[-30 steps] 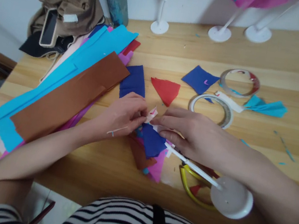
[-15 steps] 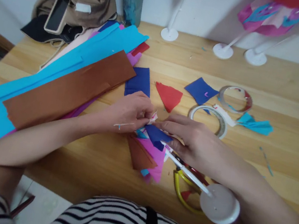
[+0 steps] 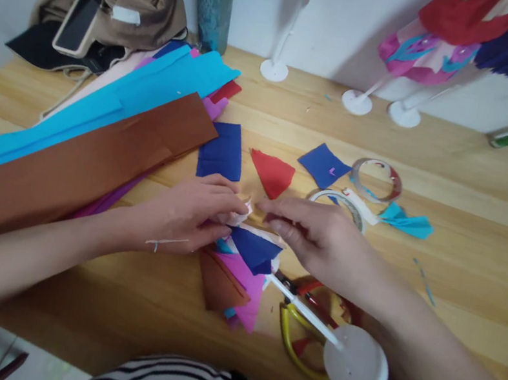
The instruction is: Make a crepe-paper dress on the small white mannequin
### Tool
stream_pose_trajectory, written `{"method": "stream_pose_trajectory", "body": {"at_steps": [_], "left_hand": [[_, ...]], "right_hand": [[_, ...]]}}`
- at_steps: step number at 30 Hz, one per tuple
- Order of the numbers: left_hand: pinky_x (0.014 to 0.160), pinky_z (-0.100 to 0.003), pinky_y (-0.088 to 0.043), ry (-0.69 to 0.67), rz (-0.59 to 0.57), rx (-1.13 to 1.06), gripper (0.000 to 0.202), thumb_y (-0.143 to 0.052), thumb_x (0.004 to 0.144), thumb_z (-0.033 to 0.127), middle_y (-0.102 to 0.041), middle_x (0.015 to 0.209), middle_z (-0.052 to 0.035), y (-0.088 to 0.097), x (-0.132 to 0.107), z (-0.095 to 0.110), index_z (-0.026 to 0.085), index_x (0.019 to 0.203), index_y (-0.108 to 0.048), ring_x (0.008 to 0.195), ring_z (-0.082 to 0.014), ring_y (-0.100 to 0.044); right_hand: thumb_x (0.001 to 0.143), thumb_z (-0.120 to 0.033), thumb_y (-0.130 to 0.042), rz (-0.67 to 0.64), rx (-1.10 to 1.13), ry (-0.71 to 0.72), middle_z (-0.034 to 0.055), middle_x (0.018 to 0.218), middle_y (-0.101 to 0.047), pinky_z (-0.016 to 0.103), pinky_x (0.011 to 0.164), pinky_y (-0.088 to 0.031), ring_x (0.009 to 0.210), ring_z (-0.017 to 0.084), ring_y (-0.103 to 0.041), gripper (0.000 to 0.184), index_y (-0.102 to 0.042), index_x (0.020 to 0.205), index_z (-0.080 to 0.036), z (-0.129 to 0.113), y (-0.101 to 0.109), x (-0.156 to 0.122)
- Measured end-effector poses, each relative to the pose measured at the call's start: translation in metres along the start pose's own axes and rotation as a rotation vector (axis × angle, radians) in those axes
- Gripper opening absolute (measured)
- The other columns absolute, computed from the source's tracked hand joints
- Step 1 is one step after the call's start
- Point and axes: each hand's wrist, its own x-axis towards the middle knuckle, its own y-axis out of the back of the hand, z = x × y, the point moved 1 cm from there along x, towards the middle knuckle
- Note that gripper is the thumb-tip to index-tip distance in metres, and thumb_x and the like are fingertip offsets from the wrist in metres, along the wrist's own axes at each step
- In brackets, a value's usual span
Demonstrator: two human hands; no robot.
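My left hand (image 3: pixel 190 215) and my right hand (image 3: pixel 310 233) meet over a small figure of layered paper pieces (image 3: pixel 240 266) lying on the wooden table (image 3: pixel 466 267). The left fingers pinch a small white and pink scrap (image 3: pixel 239 212) at the figure's top. The right fingers are closed beside that scrap, pressing on the figure. The figure shows dark blue, pink and brown pieces. A white stick runs from it to a round white base (image 3: pixel 355 364) near the front edge.
Long cyan and brown paper sheets (image 3: pixel 84 147) cover the left. A blue rectangle (image 3: pixel 221 150), red triangle (image 3: pixel 273 172), blue square (image 3: pixel 323 164) and two tape rolls (image 3: pixel 376 180) lie behind the hands. Yellow-handled scissors (image 3: pixel 296 328) lie under my right wrist. A bag and phone (image 3: pixel 80 22) sit far left.
The view has shifted, so everything sits lower and further left. Both hands stay at the figure's top; the white scrap is now more folded down between the fingers.
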Motion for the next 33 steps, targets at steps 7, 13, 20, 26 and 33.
{"method": "stream_pose_trajectory", "body": {"at_steps": [7, 13, 20, 26, 33], "left_hand": [[0.098, -0.037, -0.051, 0.070, 0.021, 0.031, 0.020, -0.057, 0.093, 0.023, -0.071, 0.111, -0.0109, -0.004, 0.003, -0.001, 0.013, 0.108, -0.066, 0.111, -0.0221, -0.062], [0.094, -0.035, -0.053, 0.144, 0.038, 0.036, 0.025, -0.048, 0.097, 0.024, -0.072, 0.108, -0.0082, -0.001, -0.002, 0.008, 0.017, 0.114, -0.065, 0.112, -0.0211, -0.062], [0.099, -0.036, -0.051, 0.005, 0.082, 0.093, 0.024, -0.047, 0.098, 0.018, -0.073, 0.104, -0.0067, -0.002, -0.004, 0.007, 0.018, 0.109, -0.067, 0.110, -0.0194, -0.062], [0.100, -0.038, -0.051, -0.038, 0.067, 0.123, 0.020, -0.047, 0.096, 0.015, -0.073, 0.098, -0.0060, -0.006, -0.004, 0.002, 0.018, 0.100, -0.067, 0.102, -0.0180, -0.064], [0.102, -0.040, -0.051, -0.113, 0.103, 0.251, 0.022, -0.047, 0.094, 0.010, -0.071, 0.108, -0.0095, -0.014, -0.011, 0.005, 0.017, 0.105, -0.066, 0.114, -0.0214, -0.060]], "right_hand": [[0.093, -0.018, -0.053, -0.110, -0.145, 0.079, 0.0079, 0.087, -0.064, 0.029, 0.065, -0.045, 0.078, 0.020, -0.062, 0.016, -0.067, 0.101, -0.017, 0.008, -0.011, 0.028], [0.089, -0.016, -0.058, -0.108, -0.121, 0.075, 0.0058, 0.085, -0.055, 0.028, 0.064, -0.042, 0.074, 0.017, -0.057, 0.011, -0.060, 0.078, -0.017, 0.016, -0.017, 0.030], [0.084, -0.016, -0.061, -0.116, 0.067, -0.026, -0.0001, 0.066, -0.061, 0.025, 0.057, -0.036, 0.058, 0.012, -0.053, 0.009, -0.063, 0.076, -0.018, 0.009, -0.011, 0.028], [0.086, -0.025, -0.061, -0.125, 0.328, -0.118, 0.0022, 0.073, -0.069, 0.026, 0.058, -0.043, 0.063, 0.014, -0.059, 0.011, -0.069, 0.084, -0.018, 0.009, -0.010, 0.027], [0.084, -0.030, -0.063, -0.141, 0.575, -0.202, 0.0008, 0.074, -0.067, 0.025, 0.055, -0.045, 0.062, 0.013, -0.059, 0.012, -0.065, 0.090, -0.020, 0.014, -0.015, 0.024]]}}
